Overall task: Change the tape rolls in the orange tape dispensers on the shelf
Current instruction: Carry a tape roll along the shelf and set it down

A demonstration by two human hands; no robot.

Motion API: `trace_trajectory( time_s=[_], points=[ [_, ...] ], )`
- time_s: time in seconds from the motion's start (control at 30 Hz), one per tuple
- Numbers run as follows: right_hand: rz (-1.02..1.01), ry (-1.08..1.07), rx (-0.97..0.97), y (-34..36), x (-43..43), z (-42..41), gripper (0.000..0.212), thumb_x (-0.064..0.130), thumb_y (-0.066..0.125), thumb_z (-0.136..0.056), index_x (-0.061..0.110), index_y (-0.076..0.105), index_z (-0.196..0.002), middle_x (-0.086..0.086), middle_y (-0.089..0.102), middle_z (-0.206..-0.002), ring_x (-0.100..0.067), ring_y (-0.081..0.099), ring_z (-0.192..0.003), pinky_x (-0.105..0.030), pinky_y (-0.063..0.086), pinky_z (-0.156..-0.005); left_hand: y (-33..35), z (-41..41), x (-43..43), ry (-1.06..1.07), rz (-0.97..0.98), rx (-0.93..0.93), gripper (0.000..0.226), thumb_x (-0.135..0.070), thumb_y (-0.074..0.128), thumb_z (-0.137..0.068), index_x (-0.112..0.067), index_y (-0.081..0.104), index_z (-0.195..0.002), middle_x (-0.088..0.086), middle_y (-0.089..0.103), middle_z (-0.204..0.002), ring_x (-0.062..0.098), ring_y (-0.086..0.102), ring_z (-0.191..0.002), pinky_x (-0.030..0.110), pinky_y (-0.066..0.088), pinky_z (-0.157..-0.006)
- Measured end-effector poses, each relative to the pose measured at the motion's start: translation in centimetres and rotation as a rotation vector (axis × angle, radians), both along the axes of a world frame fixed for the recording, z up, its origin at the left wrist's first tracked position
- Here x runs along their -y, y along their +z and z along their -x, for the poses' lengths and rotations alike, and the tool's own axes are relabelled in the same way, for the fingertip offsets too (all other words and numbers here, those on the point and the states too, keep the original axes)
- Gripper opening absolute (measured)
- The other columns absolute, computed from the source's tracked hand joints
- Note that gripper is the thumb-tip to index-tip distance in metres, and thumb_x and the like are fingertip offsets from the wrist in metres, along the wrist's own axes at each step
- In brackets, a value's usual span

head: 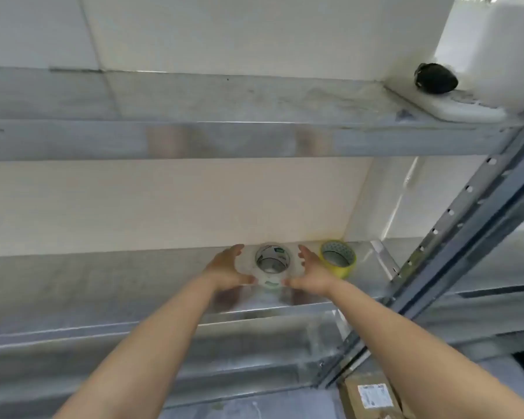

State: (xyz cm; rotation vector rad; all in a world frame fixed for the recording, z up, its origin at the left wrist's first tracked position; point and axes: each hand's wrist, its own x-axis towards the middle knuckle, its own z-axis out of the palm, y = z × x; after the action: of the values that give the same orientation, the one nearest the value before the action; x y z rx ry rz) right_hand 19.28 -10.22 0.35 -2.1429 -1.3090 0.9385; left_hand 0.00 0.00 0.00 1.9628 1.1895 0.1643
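Note:
A clear tape roll (272,273) with a white-and-green printed core lies flat on the middle metal shelf (103,285), near the back wall. My left hand (229,269) cups its left side and my right hand (310,272) cups its right side, thumbs meeting at the roll's front edge. A yellow tape roll (338,258) lies flat just to the right, touching or almost touching my right hand. No orange tape dispenser is in view.
An upper metal shelf (194,137) carries a white container (490,55) with a black cap (436,78) at the far right. A perforated steel upright (454,225) runs diagonally on the right. A cardboard box (372,397) sits at the bottom right.

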Motion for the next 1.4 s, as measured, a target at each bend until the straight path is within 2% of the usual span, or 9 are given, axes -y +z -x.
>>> trace_trajectory(
  time_s=[0.07,0.17,0.3,0.53,0.67,0.83,1.1,1.3,1.4],
  points=[
    [0.001,0.08,-0.058,-0.5,-0.3,-0.6,0.11,0.027,0.081,-0.066,0.011,0.007,-0.146,-0.011,0.032,-0.147,-0.021,0.038,-0.131,-0.033,0.038,-0.105,-0.3,-1.0,1.0,0.087,0.03,0.053,0.101,-0.028,0.084,-0.06,-0.018,0.029,-0.143,0.003,0.04,-0.146,0.021,0.045,-0.127,0.028,0.04,-0.099],
    [-0.043,0.133,-0.085,-1.9,-0.6,-0.7,0.103,0.019,0.081,-0.064,0.014,0.013,-0.141,-0.008,0.045,-0.139,-0.011,0.048,-0.109,-0.022,0.043,-0.088,-1.2,-1.8,2.5,0.188,-0.023,0.111,0.096,-0.028,0.086,-0.051,-0.018,0.039,-0.135,0.003,0.049,-0.137,0.021,0.05,-0.119,0.024,0.037,-0.089],
    [-0.105,0.095,-0.1,-3.2,-1.1,-0.6,0.11,0.025,0.083,-0.057,0.011,0.014,-0.142,-0.007,0.047,-0.135,-0.023,0.048,-0.121,-0.03,0.042,-0.097,-1.9,-3.1,3.3,0.178,0.036,0.185,0.089,-0.025,0.087,-0.051,-0.017,0.043,-0.128,0.003,0.056,-0.13,0.02,0.054,-0.116,0.031,0.045,-0.096],
    [-0.168,0.046,-0.113,-4.1,-1.5,-0.6,0.082,0.037,0.082,-0.06,0.015,0.038,-0.126,-0.006,0.059,-0.123,-0.025,0.057,-0.113,-0.038,0.048,-0.096,-2.1,-4.7,3.1,0.25,0.058,0.271,0.073,-0.018,0.086,-0.057,-0.016,0.05,-0.12,0.006,0.061,-0.122,0.024,0.058,-0.111,0.039,0.047,-0.098],
    [-0.217,0.122,-0.083,-3.5,-1.8,0.2,0.077,0.04,0.08,-0.059,0.02,0.042,-0.123,-0.003,0.061,-0.12,-0.022,0.059,-0.108,-0.035,0.05,-0.091,-2.0,-3.4,3.6,0.322,0.035,0.261,0.081,-0.028,0.089,-0.052,-0.016,0.05,-0.121,0.002,0.063,-0.117,0.021,0.061,-0.104,0.034,0.05,-0.091],
    [-0.275,0.291,-0.138,-2.3,-4.0,4.6,0.073,0.032,0.08,-0.061,0.025,0.044,-0.124,0.002,0.06,-0.122,-0.018,0.057,-0.11,-0.026,0.044,-0.086,-0.9,2.6,3.7,0.491,-0.023,0.248,0.082,-0.028,0.088,-0.054,-0.014,0.048,-0.124,0.003,0.063,-0.12,0.016,0.059,-0.1,0.024,0.046,-0.081],
    [-0.305,0.552,-0.288,-1.4,-6.5,17.1,0.082,0.046,0.084,-0.05,0.028,0.047,-0.12,0.011,0.059,-0.114,-0.007,0.054,-0.104,-0.021,0.042,-0.086,0.9,15.2,6.3,0.779,-0.135,0.21,0.087,-0.038,0.09,-0.046,-0.017,0.053,-0.122,-0.008,0.059,-0.106,0.014,0.059,-0.097,0.023,0.046,-0.08],
    [-0.323,0.692,-0.378,-0.7,-7.1,26.1,0.075,0.037,0.087,-0.05,0.03,0.049,-0.114,0.012,0.06,-0.105,-0.009,0.058,-0.101,-0.022,0.045,-0.086,2.0,23.3,8.9,0.927,-0.179,0.275,0.069,-0.028,0.09,-0.048,-0.028,0.057,-0.108,-0.016,0.061,-0.095,-0.004,0.057,-0.083,-0.002,0.04,-0.059],
    [-0.329,0.755,-0.409,-0.2,-7.1,30.6,0.07,0.032,0.087,-0.051,0.029,0.051,-0.111,0.009,0.062,-0.107,-0.01,0.061,-0.102,-0.026,0.048,-0.091,2.6,27.4,9.8,0.98,-0.179,0.304,0.064,-0.027,0.09,-0.046,-0.034,0.057,-0.1,-0.015,0.065,-0.097,0.006,0.062,-0.091,0.007,0.046,-0.07]
  ],
)
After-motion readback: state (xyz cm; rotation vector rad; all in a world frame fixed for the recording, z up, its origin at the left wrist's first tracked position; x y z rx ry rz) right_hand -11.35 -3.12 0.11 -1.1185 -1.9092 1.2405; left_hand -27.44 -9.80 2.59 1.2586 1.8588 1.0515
